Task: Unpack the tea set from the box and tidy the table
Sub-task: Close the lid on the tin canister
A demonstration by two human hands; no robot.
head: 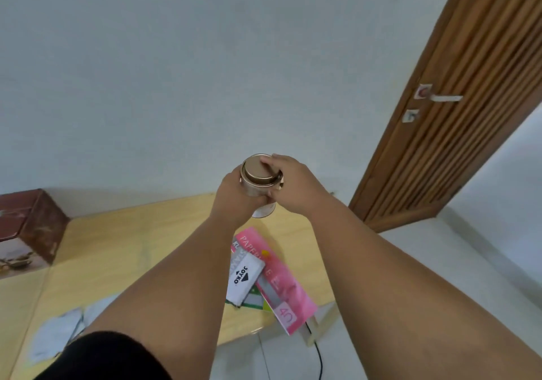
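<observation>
the tin (254, 187) looks like thin metal: light, stiff, smooth enough to slip, and likely to dent if dropped. the safest hold seems to be around its body, with the lid (257, 170) taken by its edge. it is held up in the air between both hands, well above the table (117, 247) and well apart from the box (32, 230) at the far left. the left hand (233, 200) wraps the tin's side from the left, fingers curled around it. the right hand (290, 181) comes from the right, fingers curled over the lid's rim, gripping it. whether the lid is loose cannot be told.
</observation>
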